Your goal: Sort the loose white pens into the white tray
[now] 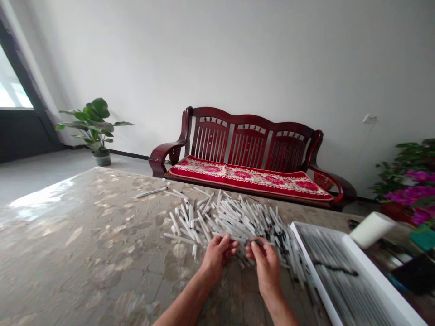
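Note:
Between my two hands is a slim pen (235, 238) with a whitish barrel, held level above the table. My left hand (217, 256) pinches its left part with thumb and fingers. At its right end, which looks darker, the fingers of my right hand (265, 260) are closed; the detail there is blurred. Just beyond my hands spreads a loose pile of pens and white pen parts (238, 213), some with dark tips, lying in many directions. To the right, a white shallow box (326, 294) holds rows of slim pens (340, 262) with a dark strip across them.
The table (84, 258) has a patterned brown cover. A white roll (372, 229) lies beyond the box, near dark items at the right edge. Behind the table stands a red wooden bench (251, 140). Potted plants (97, 122) and purple flowers (411, 192) flank it.

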A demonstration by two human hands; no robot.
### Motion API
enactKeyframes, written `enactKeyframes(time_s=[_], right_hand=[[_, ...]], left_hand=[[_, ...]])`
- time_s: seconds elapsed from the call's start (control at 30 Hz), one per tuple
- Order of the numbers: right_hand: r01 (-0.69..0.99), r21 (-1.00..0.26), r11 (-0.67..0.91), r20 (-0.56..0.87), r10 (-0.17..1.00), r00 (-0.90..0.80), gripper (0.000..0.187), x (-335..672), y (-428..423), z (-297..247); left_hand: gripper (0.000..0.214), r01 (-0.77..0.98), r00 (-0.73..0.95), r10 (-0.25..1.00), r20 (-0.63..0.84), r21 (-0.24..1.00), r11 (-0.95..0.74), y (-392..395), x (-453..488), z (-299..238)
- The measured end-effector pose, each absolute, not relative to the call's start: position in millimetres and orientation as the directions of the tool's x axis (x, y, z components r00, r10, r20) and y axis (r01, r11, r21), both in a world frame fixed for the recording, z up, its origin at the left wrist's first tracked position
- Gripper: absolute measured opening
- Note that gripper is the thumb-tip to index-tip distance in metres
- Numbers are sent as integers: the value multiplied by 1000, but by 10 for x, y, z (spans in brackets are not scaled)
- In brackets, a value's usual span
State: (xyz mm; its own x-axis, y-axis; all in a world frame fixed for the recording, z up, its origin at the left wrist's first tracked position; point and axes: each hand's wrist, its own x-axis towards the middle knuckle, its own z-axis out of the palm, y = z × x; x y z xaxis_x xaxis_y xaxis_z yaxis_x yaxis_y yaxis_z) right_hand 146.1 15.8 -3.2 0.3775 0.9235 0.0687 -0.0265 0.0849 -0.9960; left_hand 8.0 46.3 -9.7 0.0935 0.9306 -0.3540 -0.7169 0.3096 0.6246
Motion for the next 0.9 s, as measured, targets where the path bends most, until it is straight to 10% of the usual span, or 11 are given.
enactKeyframes(time_s=[0.4,0.63,0.9], right_hand=[[526,-845,99,306,895,324,20,2122,268,39],[807,-497,320,312,933,-178,22,1548,117,22],[920,-218,325,327,913,-245,20,1227,173,-55]], left_hand=[[19,-831,64,906,-418,481,281,526,-2,-13],[12,-820,-29,930,-365,541,187,497,-7,-40],[14,-808,-77,938,-338,572,140,521,-14,-97]])
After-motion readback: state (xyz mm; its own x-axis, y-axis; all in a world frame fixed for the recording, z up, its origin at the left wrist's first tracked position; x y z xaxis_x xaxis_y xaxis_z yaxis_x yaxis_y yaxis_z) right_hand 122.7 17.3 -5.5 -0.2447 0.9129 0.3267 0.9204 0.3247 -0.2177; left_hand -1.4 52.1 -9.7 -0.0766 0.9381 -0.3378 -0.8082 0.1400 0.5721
